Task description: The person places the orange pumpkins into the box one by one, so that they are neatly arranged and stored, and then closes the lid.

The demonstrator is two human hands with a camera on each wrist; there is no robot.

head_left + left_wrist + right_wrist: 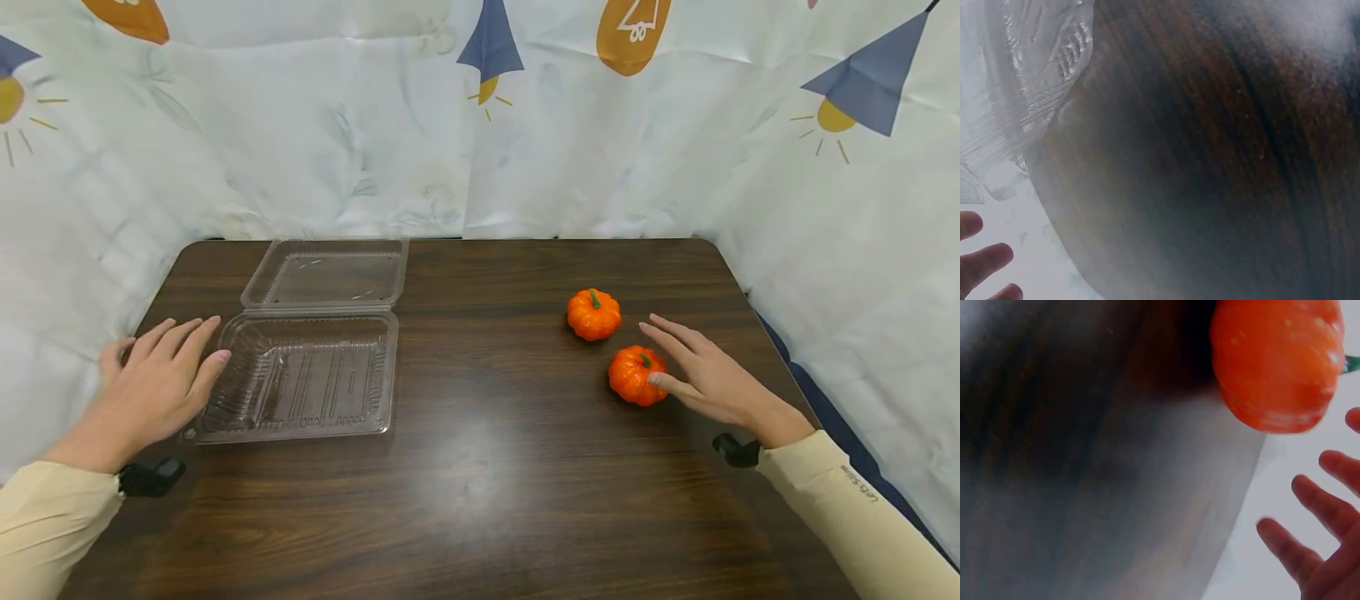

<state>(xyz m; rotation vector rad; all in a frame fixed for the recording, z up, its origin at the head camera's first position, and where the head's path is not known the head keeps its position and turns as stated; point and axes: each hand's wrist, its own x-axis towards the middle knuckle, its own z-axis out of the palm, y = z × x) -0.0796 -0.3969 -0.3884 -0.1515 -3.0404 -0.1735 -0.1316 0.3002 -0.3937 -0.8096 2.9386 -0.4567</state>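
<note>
The right hand point(712, 375) lies flat and relaxed on the dark wood surface point(495, 492), fingers straight and spread, its thumb just touching the right side of the nearer pumpkin point(636, 376); this grip is wide open and has hold of nothing. That small orange pumpkin sits on the right part of the surface, and in the right wrist view it fills the upper corner point(1275, 362) with the fingertips point(1285, 547) apart from it. A second pumpkin point(593, 314) stands just beyond and slightly left of the first, close beside it but apart, near the tips of the right hand's fingers. The left hand point(161, 379) rests open on the left part of the surface, fingers straight, their tips at the left rim of a clear plastic clamshell box point(303, 379); it holds nothing either. The box's lid point(327, 273) is folded back flat behind the tray, which holds nothing. Bare wood lies between box and pumpkins. A printed white cloth point(315, 142) hangs around the back and sides
</note>
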